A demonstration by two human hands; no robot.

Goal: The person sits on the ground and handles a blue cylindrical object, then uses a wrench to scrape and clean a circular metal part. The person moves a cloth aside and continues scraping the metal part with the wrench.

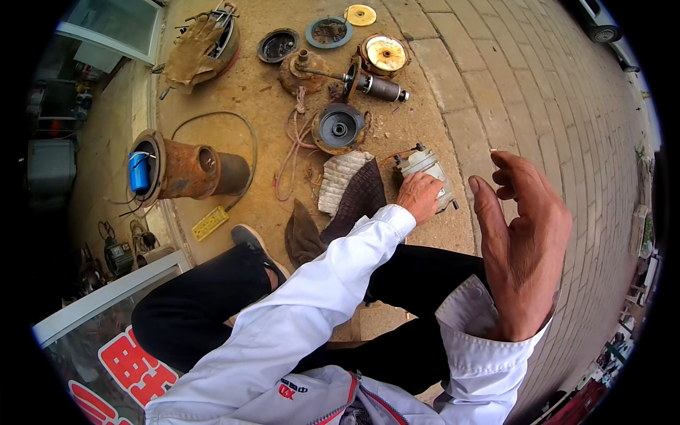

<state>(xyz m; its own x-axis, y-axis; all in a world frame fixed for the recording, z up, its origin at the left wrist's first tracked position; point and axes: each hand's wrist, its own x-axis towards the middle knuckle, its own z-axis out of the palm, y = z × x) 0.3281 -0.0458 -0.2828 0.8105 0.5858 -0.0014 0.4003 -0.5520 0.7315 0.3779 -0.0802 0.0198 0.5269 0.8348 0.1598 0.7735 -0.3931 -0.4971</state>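
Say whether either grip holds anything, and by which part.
Left grip touches the near side of the grey housing; firm hold unclear. Right grip is raised, hold unclear.

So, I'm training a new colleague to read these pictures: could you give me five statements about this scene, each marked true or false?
1. The left hand is at the grey metal housing. True.
2. Both hands are at that housing. False: the right hand is raised apart from it.
3. The power strip is yellow. True.
4. A red cylinder sits at the rusty housing's left end. False: the cylinder is blue.
5. The quilted cloth lies left of the left hand. True.
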